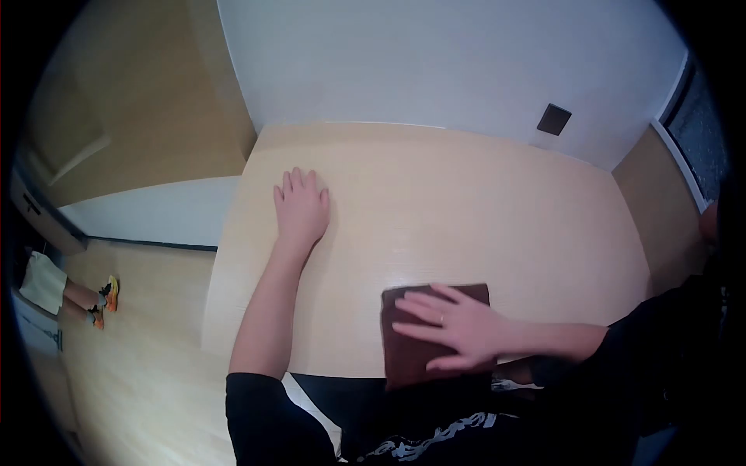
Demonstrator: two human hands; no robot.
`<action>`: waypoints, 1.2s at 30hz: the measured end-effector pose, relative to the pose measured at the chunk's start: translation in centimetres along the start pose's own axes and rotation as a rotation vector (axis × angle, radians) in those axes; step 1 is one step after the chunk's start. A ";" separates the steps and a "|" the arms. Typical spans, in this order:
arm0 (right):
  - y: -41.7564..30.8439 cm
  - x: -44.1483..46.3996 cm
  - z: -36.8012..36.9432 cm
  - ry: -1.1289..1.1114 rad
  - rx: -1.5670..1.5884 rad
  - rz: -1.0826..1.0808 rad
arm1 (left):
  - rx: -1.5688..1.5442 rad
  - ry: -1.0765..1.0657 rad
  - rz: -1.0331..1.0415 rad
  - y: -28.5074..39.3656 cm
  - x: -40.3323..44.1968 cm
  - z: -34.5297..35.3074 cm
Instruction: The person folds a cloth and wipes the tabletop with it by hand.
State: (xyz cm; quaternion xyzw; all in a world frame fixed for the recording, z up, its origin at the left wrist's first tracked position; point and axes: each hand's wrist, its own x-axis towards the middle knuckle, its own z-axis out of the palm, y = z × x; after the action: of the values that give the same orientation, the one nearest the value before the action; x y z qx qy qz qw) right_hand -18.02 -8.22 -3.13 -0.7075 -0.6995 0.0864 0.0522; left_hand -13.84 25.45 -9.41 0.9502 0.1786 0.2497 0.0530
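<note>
A dark brown folded cloth point(404, 357) lies at the near edge of the pale wooden table point(466, 202), its lower side reaching my shirt. On top of it rests my right hand point(458, 326), fingers spread and flat, with a ring on one finger. My left hand point(301, 210) is palm down on the bare tabletop, farther back and to the left. Its fingers are stretched out and hold nothing. What lies beneath my right palm, other than the cloth, is hidden.
A white wall point(435, 62) with a dark square plate point(554, 119) stands behind the table. A wooden panel point(140, 93) is at the left. Another person's legs and orange shoes point(113, 293) show on the floor at far left.
</note>
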 end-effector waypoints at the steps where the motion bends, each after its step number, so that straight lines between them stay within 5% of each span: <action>1: 1.2 0.9 -0.3 0.017 0.026 -0.020 | 0.020 0.012 -0.001 0.0 -0.2 -0.1; 15: 21.3 23.1 -4.8 0.312 -0.044 0.614 | -0.024 -0.087 0.051 -1.9 3.1 -2.2; 36: 25.6 10.6 -4.6 0.362 -0.171 1.245 | -0.023 0.006 0.094 -2.9 3.4 -1.6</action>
State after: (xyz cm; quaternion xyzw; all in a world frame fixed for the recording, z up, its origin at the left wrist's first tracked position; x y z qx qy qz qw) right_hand 8.05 2.22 -4.17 -0.9853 -0.1436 -0.0761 0.0527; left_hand -12.74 29.44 -7.06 0.9561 0.1309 0.2570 0.0518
